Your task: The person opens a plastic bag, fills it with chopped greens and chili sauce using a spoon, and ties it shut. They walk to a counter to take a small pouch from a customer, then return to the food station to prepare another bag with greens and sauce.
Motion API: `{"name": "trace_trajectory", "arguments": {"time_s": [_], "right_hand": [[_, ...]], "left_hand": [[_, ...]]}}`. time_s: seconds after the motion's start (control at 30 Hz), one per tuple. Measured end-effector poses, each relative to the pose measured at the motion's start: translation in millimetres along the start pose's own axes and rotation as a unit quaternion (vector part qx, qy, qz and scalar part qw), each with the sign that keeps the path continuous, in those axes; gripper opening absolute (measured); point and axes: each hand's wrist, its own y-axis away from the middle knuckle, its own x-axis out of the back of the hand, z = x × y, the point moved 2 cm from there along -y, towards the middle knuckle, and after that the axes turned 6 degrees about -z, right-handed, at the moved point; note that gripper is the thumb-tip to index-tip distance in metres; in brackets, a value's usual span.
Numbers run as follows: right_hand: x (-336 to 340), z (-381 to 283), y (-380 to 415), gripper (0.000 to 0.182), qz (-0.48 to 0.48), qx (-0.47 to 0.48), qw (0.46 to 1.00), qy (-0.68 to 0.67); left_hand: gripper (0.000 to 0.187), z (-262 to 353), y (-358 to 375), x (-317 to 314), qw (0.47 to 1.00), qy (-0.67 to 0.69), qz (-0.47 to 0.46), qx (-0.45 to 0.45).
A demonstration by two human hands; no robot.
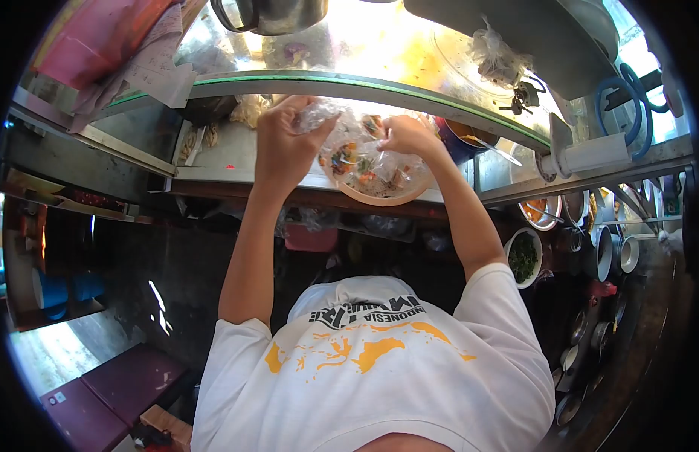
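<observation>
A round, light-coloured bowl point(376, 200) sits on the counter behind the glass frame, with clear plastic bags of mixed food point(342, 157) in it. My left hand point(288, 143) is raised at the bowl's left side, fingers closed on a clear plastic bag point(325, 114). At the right side of the bowl, my right hand point(407, 137) pinches something among the clear plastic; bits of orange and green food show beside its fingertips. What exactly the right fingers hold is too small to make out.
A dark pot point(465, 135) with a spoon stands right of the bowl. A glass shelf edge point(304, 76) crosses above my hands. Farther right are a bowl of chopped greens point(523, 258), blue-handled scissors point(637, 113) and hanging keys point(524, 96). A metal pot point(282, 15) sits on top.
</observation>
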Motion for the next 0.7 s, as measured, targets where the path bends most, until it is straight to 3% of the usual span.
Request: {"name": "trace_trajectory", "arguments": {"time_s": [0.07,0.17,0.2,0.3,0.33,0.43,0.57,0.6,0.7], "right_hand": [[21,-14,35,0.032,0.08,0.002,0.996,-0.044],[36,-25,67,0.035,0.131,-0.077,0.972,-0.177],[29,-20,67,0.039,0.185,-0.054,0.962,-0.192],[7,-12,73,0.045,0.406,-0.004,0.897,-0.173],[7,-11,73,0.05,0.433,-0.012,0.89,-0.143],[26,-14,99,0.049,0.327,-0.111,0.887,-0.307],[18,-17,106,0.041,0.426,-0.069,0.842,-0.325],[16,-21,106,0.031,0.439,-0.035,0.843,-0.307],[12,-27,109,0.024,0.399,-0.012,0.84,-0.367]], "left_hand": [[0.018,-5,-4,-14,0.999,0.031,-0.005,-0.007],[0.015,-1,-12,-31,0.994,0.024,-0.072,0.079],[0.013,-6,-16,-42,0.998,0.043,-0.042,0.021],[0.015,-31,-26,-66,0.998,0.048,-0.03,-0.028],[0.021,-35,-25,-69,0.998,0.012,-0.055,0.02],[0.027,-61,-22,-79,0.995,-0.032,-0.058,0.073],[0.039,-63,-15,-79,0.957,-0.176,-0.197,0.121],[0.047,-68,-11,-78,0.944,-0.191,-0.243,0.118],[0.051,-63,-1,-77,0.915,-0.241,-0.302,0.112]]}}
